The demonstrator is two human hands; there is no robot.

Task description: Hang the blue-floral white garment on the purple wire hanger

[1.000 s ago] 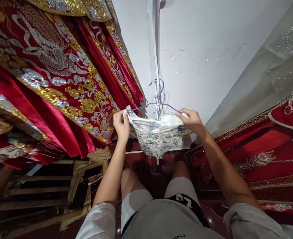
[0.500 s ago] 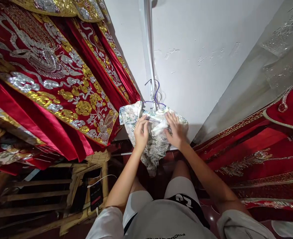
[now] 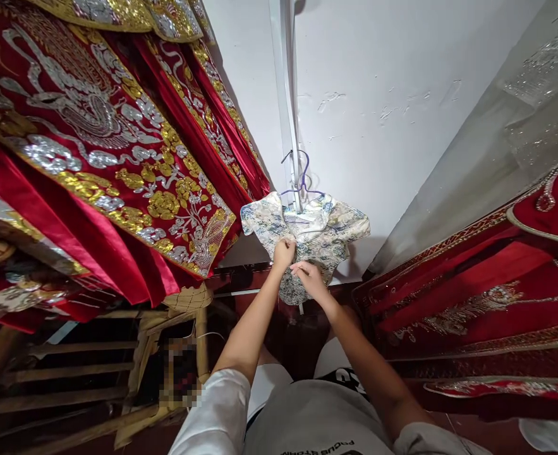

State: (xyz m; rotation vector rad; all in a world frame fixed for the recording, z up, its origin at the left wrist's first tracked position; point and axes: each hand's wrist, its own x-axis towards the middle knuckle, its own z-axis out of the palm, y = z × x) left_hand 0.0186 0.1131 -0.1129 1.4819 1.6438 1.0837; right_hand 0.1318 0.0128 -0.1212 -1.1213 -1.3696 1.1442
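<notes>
A short-sleeved floral shirt [image 3: 323, 237] hangs on a purple hanger [image 3: 306, 170], which is hooked at a white vertical pole [image 3: 285, 95] by the wall. My left hand [image 3: 284, 253] pinches the shirt's front just below the collar, fingers closed on the cloth. Slightly lower and to the right, my right hand [image 3: 309, 278] has its fingers pressed together at the shirt front. What lies between those right fingertips is too small to make out.
Red garments with gold and silver sequins [image 3: 165, 205] hang at the left. More red embroidered clothing [image 3: 478, 284] is close on the right. A bamboo chair [image 3: 136, 360] stands at lower left, with a pixelated patch over it. Behind the shirt is a white wall [image 3: 378, 82].
Both hands have moved down from the shirt's shoulder area to its front and closed from spread fingers. The shirt now hangs spread out flat with both sleeves showing.
</notes>
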